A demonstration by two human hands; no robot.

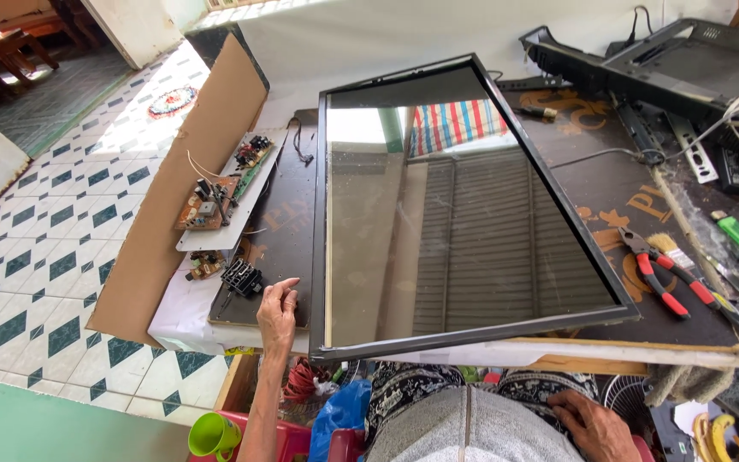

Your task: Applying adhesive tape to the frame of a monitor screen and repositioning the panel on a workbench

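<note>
Tiled floor (53, 222) ran along the left; a cluttered work surface (694, 338) filled the rest, covered by a dark printed board. Largest item was the flat screen panel (464, 214), laid glass-up and flat, probably so it wouldn't tip, its near edge hanging slightly over the surface edge toward me. A brown cardboard sheet (173, 197) leaned against the left side. Circuit boards (215, 192) sat on a white plate left of the panel, apart from it. Red-handled pliers (669, 278) lay to the right, within reach. My left hand (277, 312) rested on the board just beside the panel's near-left corner, fingers loose, grasping nothing. My right hand (596, 423) lay on my lap, fingers released, empty.
</note>
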